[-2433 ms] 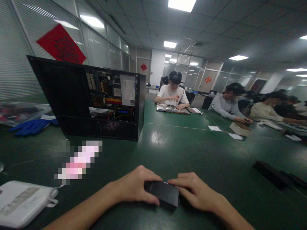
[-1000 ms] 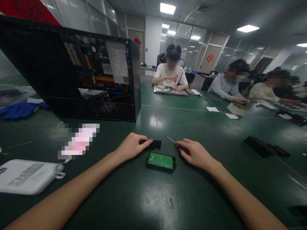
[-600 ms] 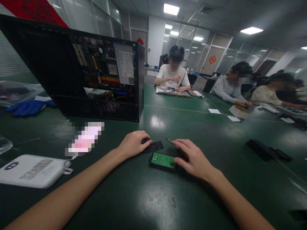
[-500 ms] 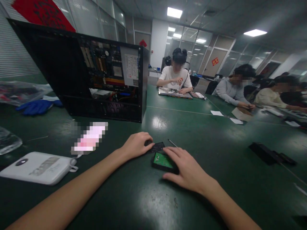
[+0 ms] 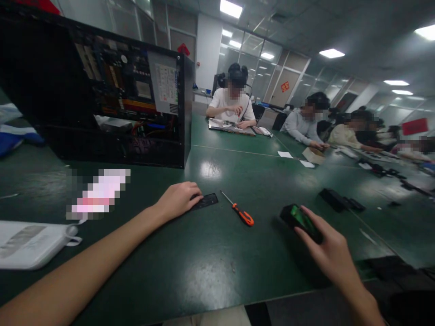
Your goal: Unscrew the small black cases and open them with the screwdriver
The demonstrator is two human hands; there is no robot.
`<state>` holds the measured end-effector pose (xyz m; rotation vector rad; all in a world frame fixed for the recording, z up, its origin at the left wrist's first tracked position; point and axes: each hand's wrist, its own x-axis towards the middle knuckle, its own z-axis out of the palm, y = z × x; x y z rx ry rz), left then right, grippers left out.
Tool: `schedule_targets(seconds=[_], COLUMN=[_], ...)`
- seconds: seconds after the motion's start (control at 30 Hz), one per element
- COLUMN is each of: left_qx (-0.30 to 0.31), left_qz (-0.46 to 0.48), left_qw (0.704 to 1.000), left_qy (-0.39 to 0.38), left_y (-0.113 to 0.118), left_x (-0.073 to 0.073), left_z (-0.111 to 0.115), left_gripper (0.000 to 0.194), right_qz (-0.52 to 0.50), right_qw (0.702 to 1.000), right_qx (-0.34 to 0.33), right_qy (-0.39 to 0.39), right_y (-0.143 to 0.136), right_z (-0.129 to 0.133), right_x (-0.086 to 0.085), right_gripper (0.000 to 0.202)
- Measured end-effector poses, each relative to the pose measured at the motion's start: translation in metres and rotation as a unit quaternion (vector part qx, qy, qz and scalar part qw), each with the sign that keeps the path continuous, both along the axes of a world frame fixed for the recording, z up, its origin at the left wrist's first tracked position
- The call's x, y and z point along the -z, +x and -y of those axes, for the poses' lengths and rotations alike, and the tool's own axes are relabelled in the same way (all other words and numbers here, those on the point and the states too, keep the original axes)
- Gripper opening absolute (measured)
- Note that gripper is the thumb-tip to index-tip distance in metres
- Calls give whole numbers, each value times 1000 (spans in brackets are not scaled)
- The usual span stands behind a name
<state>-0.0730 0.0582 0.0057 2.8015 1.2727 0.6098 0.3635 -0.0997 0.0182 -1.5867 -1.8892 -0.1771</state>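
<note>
My right hand (image 5: 326,244) is closed around a small black case with a green circuit board (image 5: 303,222) inside, raised above the table on the right. The board is slightly blurred. My left hand (image 5: 180,199) has its fingers curled over the left end of a flat black plastic cover (image 5: 208,199) that lies on the table. Between the two hands, a screwdriver with an orange and black handle (image 5: 244,215) lies on the green tabletop, its tip pointing to the upper left.
An open computer case (image 5: 186,113) stands at the back left. A white power bank (image 5: 30,244) lies at the left, near a pixelated pink item (image 5: 100,192). Black parts (image 5: 340,200) lie to the right. A co-worker in white (image 5: 233,102) sits across the table, with others further right.
My right hand has lifted the case with the circuit board and carried it right, uncovering the screwdriver. My left hand stays at the cover. The view has turned right.
</note>
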Motion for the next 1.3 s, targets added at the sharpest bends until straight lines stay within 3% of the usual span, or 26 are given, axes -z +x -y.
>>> schedule_targets(seconds=[0.13,0.23,0.33,0.47,0.53,0.6,0.67,0.73,0.83,0.93,1.0,1.1,1.23,1.3], left_qx=[1,1,5,24,46,74,115,166,242,271,266,252,215,224], left_qz=[17,52,77,117,148,177,186,180,159,155,168,176,136,91], left_qw=[1000,999,997,993,987,980,974,968,957,950,948,951,966,968], left_qy=[7,10,11,-26,-49,-59,-62,-49,-11,27,45,42,-34,-67], left_y=[0,2,5,11,16,22,29,37,45,47,46,44,44,43], left_x=[0,-2,-3,-5,-5,-4,-1,1,4,3,2,0,0,0], left_z=[-3,0,3,8,11,17,26,38,54,63,63,61,57,54], left_gripper=[31,35,38,35,32,27,23,21,22,20,20,21,28,34], right_qz=[82,128,112,80,86,87,34,-50,-109,-110,-120,-173,-274,-313], right_qw=[975,942,938,945,945,954,982,998,962,901,868,841,805,808], right_qx=[204,312,328,311,312,286,178,27,-197,-332,-363,-360,-339,-286], right_qy=[27,8,-18,-61,-52,-7,54,2,-152,-259,-316,-365,-403,-409], right_y=[126,196,233,242,224,183,120,42,-71,-142,-162,-166,-141,-114], right_z=[21,28,22,3,-7,-16,-25,-31,-39,-48,-53,-58,-51,-42], right_x=[6,10,15,21,22,17,7,-8,-28,-39,-39,-31,-19,-15], right_gripper=[70,76,76,72,69,65,58,50,49,43,49,55,55,57])
